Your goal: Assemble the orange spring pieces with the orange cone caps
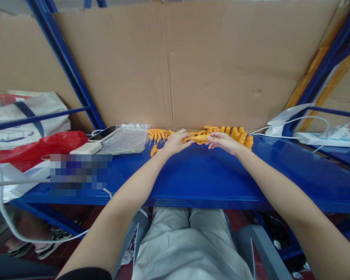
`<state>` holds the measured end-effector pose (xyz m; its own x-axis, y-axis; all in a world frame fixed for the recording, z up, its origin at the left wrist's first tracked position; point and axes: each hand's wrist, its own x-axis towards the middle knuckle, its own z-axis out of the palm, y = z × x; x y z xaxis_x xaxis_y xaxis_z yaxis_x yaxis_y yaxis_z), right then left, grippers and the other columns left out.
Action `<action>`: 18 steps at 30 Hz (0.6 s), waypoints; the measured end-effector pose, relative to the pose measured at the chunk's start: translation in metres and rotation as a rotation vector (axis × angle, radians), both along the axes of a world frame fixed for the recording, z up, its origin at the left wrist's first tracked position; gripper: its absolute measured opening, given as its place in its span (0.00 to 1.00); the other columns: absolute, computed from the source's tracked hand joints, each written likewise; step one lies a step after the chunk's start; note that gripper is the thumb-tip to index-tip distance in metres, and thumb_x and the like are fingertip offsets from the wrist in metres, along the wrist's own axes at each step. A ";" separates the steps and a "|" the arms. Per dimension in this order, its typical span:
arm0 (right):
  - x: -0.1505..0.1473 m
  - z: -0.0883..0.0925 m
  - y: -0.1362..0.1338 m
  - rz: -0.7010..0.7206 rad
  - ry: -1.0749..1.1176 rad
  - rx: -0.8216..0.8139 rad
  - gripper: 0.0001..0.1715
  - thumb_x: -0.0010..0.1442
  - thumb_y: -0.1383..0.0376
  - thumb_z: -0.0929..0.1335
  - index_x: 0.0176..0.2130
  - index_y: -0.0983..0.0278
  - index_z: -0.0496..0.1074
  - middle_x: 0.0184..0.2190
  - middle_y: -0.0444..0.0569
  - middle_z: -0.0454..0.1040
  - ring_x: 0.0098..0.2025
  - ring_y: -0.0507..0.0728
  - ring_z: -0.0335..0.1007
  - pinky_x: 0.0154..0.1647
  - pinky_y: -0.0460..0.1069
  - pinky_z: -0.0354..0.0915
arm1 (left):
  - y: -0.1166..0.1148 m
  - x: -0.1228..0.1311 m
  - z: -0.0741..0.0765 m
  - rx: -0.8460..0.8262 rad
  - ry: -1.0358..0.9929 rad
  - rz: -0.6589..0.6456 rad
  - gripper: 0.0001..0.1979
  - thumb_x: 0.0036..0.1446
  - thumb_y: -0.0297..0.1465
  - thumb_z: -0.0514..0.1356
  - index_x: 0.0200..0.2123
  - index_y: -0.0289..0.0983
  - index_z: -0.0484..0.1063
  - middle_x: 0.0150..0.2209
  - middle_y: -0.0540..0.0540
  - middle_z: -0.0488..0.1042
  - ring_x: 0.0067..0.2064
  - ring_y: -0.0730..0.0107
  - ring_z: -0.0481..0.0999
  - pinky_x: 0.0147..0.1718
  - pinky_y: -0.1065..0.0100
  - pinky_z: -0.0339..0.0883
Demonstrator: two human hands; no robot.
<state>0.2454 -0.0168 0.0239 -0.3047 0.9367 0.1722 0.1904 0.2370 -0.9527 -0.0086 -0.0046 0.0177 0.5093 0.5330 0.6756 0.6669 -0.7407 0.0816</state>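
Above the back half of the blue table (204, 175), an orange-yellow plastic piece (200, 138) with a narrow, ridged left end lies between both hands. My left hand (176, 143) is closed on its left end. My right hand (224, 142) pinches its right end with thumb and fingers. To the left sits a row of similar yellow pieces (156, 135) with small dark chains, and one loose yellow piece (154, 151) lies in front of it. More yellow pieces (237, 134) are grouped behind and right of my right hand. Their exact kind is too small to tell.
A cardboard sheet (169, 66) stands behind the table between blue metal posts (67, 66). Left are clear plastic bags (124, 140), a phone (103, 133), a white box (86, 148) and a red bag (46, 147). White cables (282, 136) and a power strip (326, 139) are right.
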 end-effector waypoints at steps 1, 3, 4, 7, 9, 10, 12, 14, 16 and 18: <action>0.002 0.001 0.002 -0.026 0.004 0.031 0.15 0.59 0.56 0.74 0.40 0.64 0.74 0.35 0.50 0.80 0.32 0.52 0.76 0.36 0.47 0.70 | -0.002 0.001 0.001 -0.003 -0.013 -0.015 0.11 0.62 0.36 0.63 0.46 0.37 0.75 0.46 0.42 0.77 0.48 0.63 0.78 0.47 0.63 0.72; 0.006 0.003 0.006 -0.103 -0.004 0.120 0.18 0.58 0.54 0.75 0.42 0.63 0.74 0.35 0.49 0.79 0.34 0.53 0.76 0.39 0.49 0.71 | -0.004 0.001 0.002 -0.001 -0.041 -0.035 0.17 0.62 0.34 0.62 0.54 0.38 0.71 0.55 0.40 0.73 0.56 0.60 0.75 0.53 0.61 0.71; 0.008 0.005 0.009 -0.153 -0.011 0.178 0.20 0.57 0.54 0.75 0.44 0.62 0.73 0.37 0.49 0.79 0.35 0.54 0.76 0.40 0.50 0.71 | -0.005 0.001 0.002 0.002 -0.051 -0.034 0.19 0.63 0.33 0.61 0.56 0.38 0.69 0.58 0.39 0.72 0.60 0.59 0.73 0.55 0.61 0.70; 0.011 0.011 0.018 -0.332 -0.043 0.386 0.24 0.57 0.54 0.74 0.50 0.60 0.71 0.45 0.51 0.78 0.43 0.57 0.76 0.46 0.52 0.71 | -0.005 -0.001 0.003 0.014 -0.057 0.020 0.20 0.63 0.31 0.59 0.58 0.37 0.68 0.60 0.38 0.70 0.62 0.59 0.71 0.58 0.60 0.69; 0.011 0.014 0.023 -0.433 -0.132 0.511 0.26 0.59 0.57 0.73 0.54 0.60 0.70 0.50 0.54 0.77 0.47 0.59 0.75 0.49 0.54 0.70 | -0.002 -0.003 0.003 0.014 -0.035 0.078 0.17 0.63 0.29 0.59 0.55 0.37 0.70 0.57 0.39 0.72 0.59 0.60 0.74 0.57 0.60 0.70; 0.009 0.015 0.025 -0.472 -0.209 0.563 0.26 0.59 0.58 0.72 0.55 0.61 0.69 0.52 0.55 0.76 0.48 0.61 0.75 0.50 0.55 0.69 | 0.000 -0.005 0.003 0.008 -0.018 0.105 0.16 0.62 0.29 0.58 0.53 0.38 0.72 0.55 0.40 0.74 0.57 0.60 0.75 0.56 0.61 0.71; 0.005 0.016 0.027 -0.515 -0.410 0.656 0.25 0.61 0.61 0.70 0.56 0.62 0.69 0.54 0.57 0.76 0.50 0.63 0.74 0.52 0.58 0.67 | 0.002 -0.006 0.002 -0.007 0.014 0.148 0.13 0.62 0.28 0.58 0.49 0.37 0.74 0.51 0.41 0.76 0.53 0.60 0.77 0.53 0.61 0.73; -0.001 0.016 0.027 -0.533 -0.611 0.737 0.22 0.63 0.63 0.67 0.57 0.62 0.70 0.55 0.58 0.76 0.53 0.66 0.73 0.54 0.60 0.64 | 0.003 -0.006 0.002 -0.024 0.037 0.169 0.11 0.61 0.28 0.58 0.46 0.37 0.76 0.49 0.41 0.77 0.51 0.60 0.79 0.51 0.60 0.73; -0.008 0.014 0.028 -0.538 -0.773 0.779 0.21 0.65 0.65 0.64 0.57 0.61 0.70 0.55 0.58 0.76 0.56 0.68 0.71 0.54 0.61 0.61 | 0.002 -0.005 0.002 -0.046 0.061 0.181 0.10 0.61 0.27 0.58 0.44 0.37 0.77 0.47 0.41 0.79 0.49 0.59 0.80 0.50 0.59 0.74; -0.015 0.013 0.028 -0.538 -0.914 0.784 0.21 0.66 0.67 0.63 0.57 0.62 0.70 0.54 0.59 0.77 0.56 0.68 0.70 0.54 0.60 0.59 | 0.001 -0.003 0.002 -0.078 0.101 0.198 0.10 0.61 0.27 0.57 0.42 0.37 0.78 0.45 0.41 0.80 0.47 0.59 0.80 0.50 0.59 0.74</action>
